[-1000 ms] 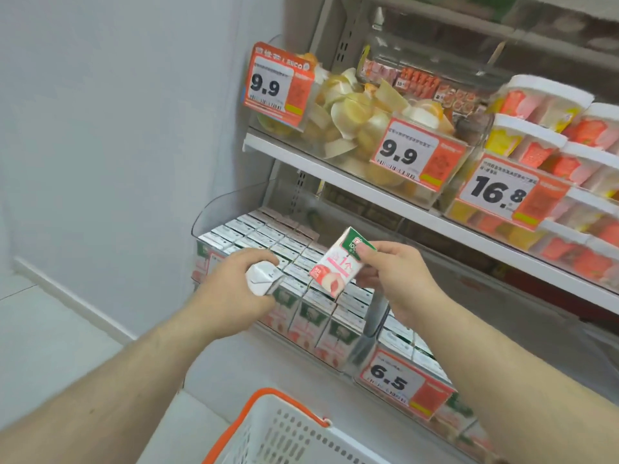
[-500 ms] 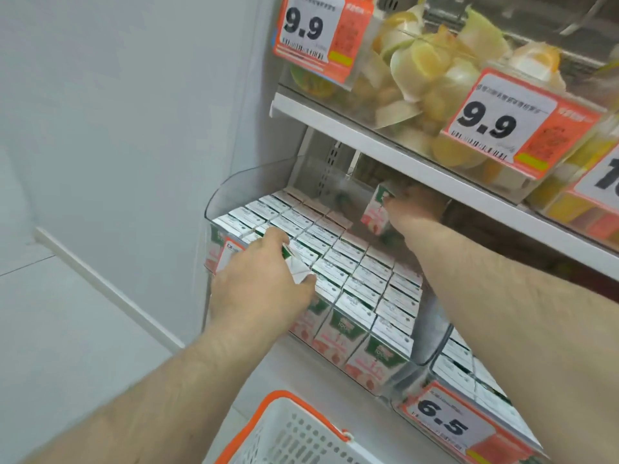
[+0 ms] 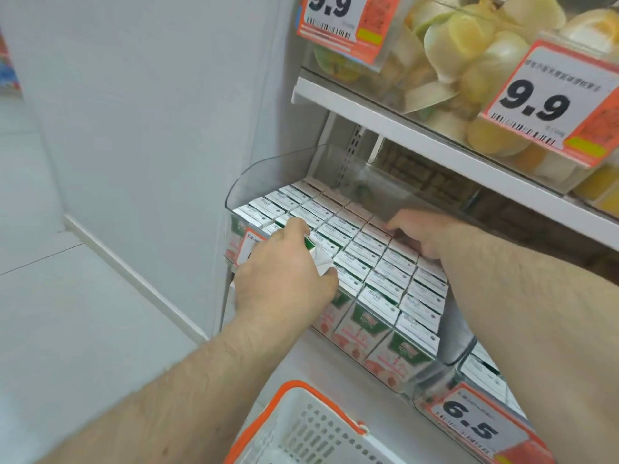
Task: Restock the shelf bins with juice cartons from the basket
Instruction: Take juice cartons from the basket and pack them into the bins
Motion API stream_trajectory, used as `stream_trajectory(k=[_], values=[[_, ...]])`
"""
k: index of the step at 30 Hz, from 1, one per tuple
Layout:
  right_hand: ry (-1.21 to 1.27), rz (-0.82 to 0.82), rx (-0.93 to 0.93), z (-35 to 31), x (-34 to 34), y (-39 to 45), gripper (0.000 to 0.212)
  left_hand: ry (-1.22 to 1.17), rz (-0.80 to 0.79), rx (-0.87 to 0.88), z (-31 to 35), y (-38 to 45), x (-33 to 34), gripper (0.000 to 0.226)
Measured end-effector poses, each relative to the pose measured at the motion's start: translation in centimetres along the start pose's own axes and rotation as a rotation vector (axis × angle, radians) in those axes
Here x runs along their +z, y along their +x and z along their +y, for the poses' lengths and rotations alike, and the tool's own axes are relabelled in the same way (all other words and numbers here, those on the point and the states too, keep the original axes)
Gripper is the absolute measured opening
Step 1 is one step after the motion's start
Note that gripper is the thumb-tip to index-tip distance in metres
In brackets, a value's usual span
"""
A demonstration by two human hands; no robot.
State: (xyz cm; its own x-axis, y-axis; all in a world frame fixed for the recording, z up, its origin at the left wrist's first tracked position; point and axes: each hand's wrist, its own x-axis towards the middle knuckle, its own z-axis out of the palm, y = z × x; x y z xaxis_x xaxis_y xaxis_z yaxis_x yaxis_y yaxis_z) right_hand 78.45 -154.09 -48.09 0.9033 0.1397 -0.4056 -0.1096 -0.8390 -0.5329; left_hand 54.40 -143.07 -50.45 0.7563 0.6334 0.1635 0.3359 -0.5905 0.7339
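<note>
The left hand (image 3: 284,279) is over the front left part of the clear plastic bin (image 3: 268,177) on the lower shelf, fingers curled round a single juice carton (image 3: 320,259), whose white folded end and green edge stick out past the thumb. That carton sits just above the packed rows of cartons (image 3: 375,272) standing upright in the bin, their white tops forming a grid and their green and pink fronts showing through the clear front wall.

The right hand (image 3: 425,234) reaches deeper, near the back right of the same bin, under the white upper shelf (image 3: 435,145). Its fingers (image 3: 393,226) press down on the carton tops there, slightly bent; whether they pinch anything cannot be told.

At the bottom edge, the white basket (image 3: 311,430) with an orange rim is near the foot of the shelf; its inside is mostly out of view.

A price tag (image 3: 469,426) reading 6.5 hangs on the neighbouring bin to the right. On the upper shelf, clear bins hold yellow fruit cups (image 3: 469,45), with 2 tags marked 9.9 (image 3: 542,98).
</note>
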Motion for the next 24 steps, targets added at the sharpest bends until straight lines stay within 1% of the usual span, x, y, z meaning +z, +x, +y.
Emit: stream_trajectory(k=[5,8,11,14,16,18,19,21,22,23,24], values=[[-0.117,0.134,-0.100,-1.0,0.9,-0.9,0.017,0.020,-0.012,0.000,0.2,0.0,0.1,0.043],[-0.176,0.162,-0.123,-1.2,1.2,-1.1,0.025,0.012,-0.022,-0.003,0.1,-0.1,0.1,0.043],[-0.206,0.165,-0.129,-1.2,1.4,-1.4,0.027,0.002,-0.025,0.004,-0.1,0.1,0.0,0.047],[-0.340,0.155,-0.165,-0.9,1.3,-2.7,0.027,-0.045,-0.046,0.030,-0.5,0.0,-0.2,0.051],[-0.378,0.234,-0.215,-0.8,0.9,-3.7,0.030,-0.125,-0.059,0.045,-0.9,-0.4,-0.4,0.053],[-0.344,0.343,-0.263,-0.6,0.2,-5.3,0.033,-0.253,-0.101,0.050,-0.9,-1.2,-0.6,0.055],[-0.279,0.394,-0.294,-0.5,-0.2,-6.5,0.033,-0.330,-0.131,0.050,-0.8,-1.7,-0.7,0.057],[-0.029,0.496,-0.426,0.3,-0.5,-10.3,0.030,-0.460,-0.204,0.059,-0.2,-2.6,-1.1,0.068],[0.079,0.518,-0.513,0.8,-0.3,-12.8,0.026,-0.497,-0.237,0.079,0.1,-3.1,-1.2,0.076],[0.145,0.501,-0.575,1.5,0.0,-15.5,0.022,-0.512,-0.267,0.107,0.5,-3.6,-1.3,0.085],[0.173,0.451,-0.611,2.3,0.4,-17.9,0.017,-0.518,-0.291,0.134,0.8,-4.1,-1.2,0.093]])
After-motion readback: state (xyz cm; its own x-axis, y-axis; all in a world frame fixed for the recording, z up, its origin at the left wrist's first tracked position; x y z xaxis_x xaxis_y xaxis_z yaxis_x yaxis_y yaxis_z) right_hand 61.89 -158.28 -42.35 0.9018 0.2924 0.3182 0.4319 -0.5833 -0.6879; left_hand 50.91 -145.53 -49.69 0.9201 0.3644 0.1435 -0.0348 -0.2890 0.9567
